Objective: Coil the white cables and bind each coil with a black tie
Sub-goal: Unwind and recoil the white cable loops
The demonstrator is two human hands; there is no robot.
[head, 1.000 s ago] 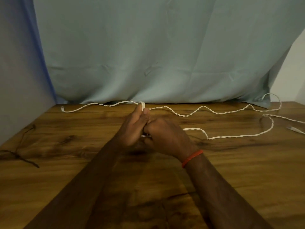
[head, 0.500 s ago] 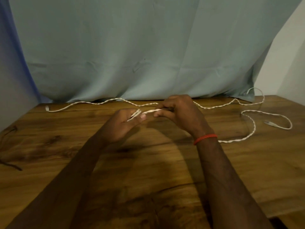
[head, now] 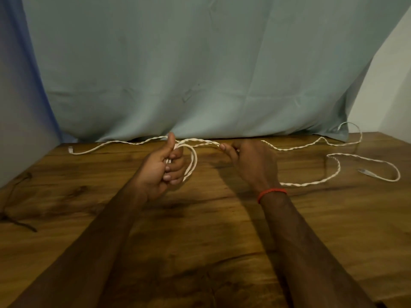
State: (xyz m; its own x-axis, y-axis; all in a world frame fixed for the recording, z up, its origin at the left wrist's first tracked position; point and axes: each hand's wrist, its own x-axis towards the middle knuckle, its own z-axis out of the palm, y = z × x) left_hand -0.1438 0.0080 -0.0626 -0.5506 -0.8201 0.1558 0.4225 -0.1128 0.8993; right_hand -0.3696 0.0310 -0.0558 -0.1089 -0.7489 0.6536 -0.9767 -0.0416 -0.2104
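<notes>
My left hand [head: 165, 168] grips a small loop of twisted white cable [head: 193, 162], fingers curled round it and thumb pointing up. From the loop the cable runs right into my right hand [head: 251, 162], which pinches it between thumb and fingers. Past that hand the same cable snakes over the wooden table [head: 200, 230] to a loose bend at the far right [head: 338, 170] and ends in a plug [head: 367, 172]. A second white cable [head: 106, 146] lies along the back edge toward the left. Black ties [head: 17, 221] lie at the table's left edge.
A pale blue cloth [head: 200, 74] hangs behind the table and drapes onto its back edge. A white wall [head: 389, 85] shows at the right. The table's left edge meets a grey-blue backdrop [head: 20, 130].
My hands have drawn apart. The left hand now holds a formed loop of cable, and the right hand has slid rightward along the strand. The camera view shifted a little.
</notes>
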